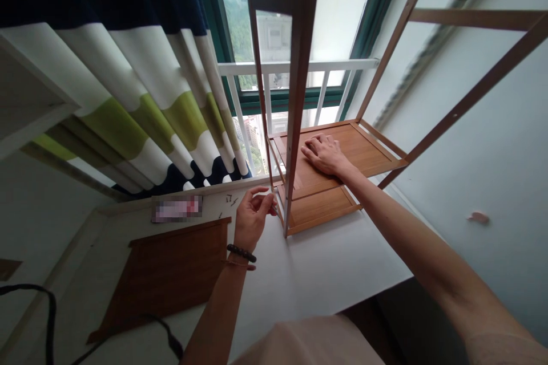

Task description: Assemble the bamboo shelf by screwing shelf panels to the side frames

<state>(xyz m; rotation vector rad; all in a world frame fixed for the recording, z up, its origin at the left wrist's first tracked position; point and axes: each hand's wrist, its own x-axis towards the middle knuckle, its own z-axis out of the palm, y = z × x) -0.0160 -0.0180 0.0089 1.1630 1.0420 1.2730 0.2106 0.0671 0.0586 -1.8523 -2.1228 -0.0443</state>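
Observation:
A brown wooden shelf rack [295,108] stands on the white tabletop, its tall posts rising toward the window. My right hand [324,154] lies spread and palm down on the rack's upper board [363,145]. A lower board [323,209] sits beneath it. Beside the rack's left post, low down, my left hand [253,214] has its thumb and fingers pinched together. Whatever is between those fingertips is too small to make out. Left of that wrist, a loose brown wooden panel [171,274] rests on the tabletop.
Several small screws [231,199] lie near the table's back edge, beside a blurred-out packet [177,209]. A striped curtain [158,114] hangs at the left. A white railing [317,65] crosses the window behind the rack. A black cable [51,313] runs at lower left.

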